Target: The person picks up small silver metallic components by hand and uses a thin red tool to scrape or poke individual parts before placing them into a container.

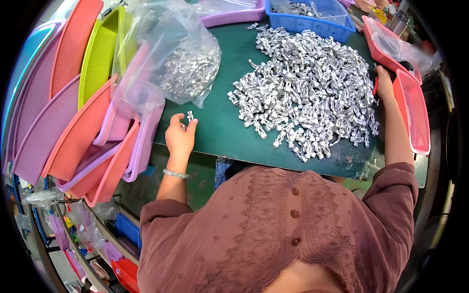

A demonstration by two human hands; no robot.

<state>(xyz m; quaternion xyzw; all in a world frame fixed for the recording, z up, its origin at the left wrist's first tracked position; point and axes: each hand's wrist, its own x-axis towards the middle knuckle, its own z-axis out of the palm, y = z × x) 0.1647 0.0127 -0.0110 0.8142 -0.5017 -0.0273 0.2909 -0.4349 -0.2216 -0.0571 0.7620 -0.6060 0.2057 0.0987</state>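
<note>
Closest to us, a brown shirt [273, 215] fills the near side of the pile, and here is the left hand [180, 136], bracelet [176, 174] at its wrist, well left of the pile's near part. Thumb and fingertips come together, seemingly pinching one small piece [190, 116], its long axis running roughly away from the person, looped end toward the body or away, too small to tell. Now the pile [308, 93] itself, grey-and-white pieces pointing every way on the green table [210, 134]. Right of it, a pink tray [413, 115]; at its right edge, the right hand [384, 83], fingers bent beside a red thing [375, 86], and I cannot tell how firmly they close. Left of the pile, a clear bag [190, 68] of pieces; beyond it, a blue bin [312, 25].
</note>
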